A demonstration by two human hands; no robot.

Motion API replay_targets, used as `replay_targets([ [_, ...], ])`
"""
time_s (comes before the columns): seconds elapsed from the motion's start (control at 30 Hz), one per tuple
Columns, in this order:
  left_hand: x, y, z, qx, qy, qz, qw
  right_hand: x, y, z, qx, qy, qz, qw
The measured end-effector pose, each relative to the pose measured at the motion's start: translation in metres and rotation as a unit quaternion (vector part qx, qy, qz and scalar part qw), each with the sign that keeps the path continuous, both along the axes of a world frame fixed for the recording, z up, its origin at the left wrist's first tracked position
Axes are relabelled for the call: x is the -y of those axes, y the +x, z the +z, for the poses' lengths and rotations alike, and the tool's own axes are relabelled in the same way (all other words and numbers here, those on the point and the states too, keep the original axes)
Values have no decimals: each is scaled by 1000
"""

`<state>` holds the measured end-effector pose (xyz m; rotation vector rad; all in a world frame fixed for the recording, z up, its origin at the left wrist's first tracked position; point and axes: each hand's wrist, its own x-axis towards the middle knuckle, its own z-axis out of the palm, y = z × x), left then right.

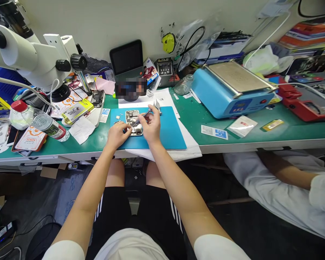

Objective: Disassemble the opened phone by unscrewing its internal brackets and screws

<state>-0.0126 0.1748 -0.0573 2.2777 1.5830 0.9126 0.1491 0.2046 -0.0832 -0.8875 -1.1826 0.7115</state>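
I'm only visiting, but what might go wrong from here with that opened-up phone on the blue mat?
The slim grey metal tool in the right hand might slip and scratch the phone's exposed parts.

Small loose silvery pieces near the left hand could get brushed away.

White paper under the flat blue mat overhangs the table edge; a snag might shift everything.

Right grip (151,126) pinched — left grip (118,134) lower, curled.
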Motion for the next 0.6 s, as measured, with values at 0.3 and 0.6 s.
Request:
replay_targets([
  [0.3,0,0,0,-1,-1,-2,1000,-1,1,-3,2,-4,8,1000],
  [0.6,0,0,0,-5,-6,-1,1000,-1,0,-3,1,-1,18,1000],
])
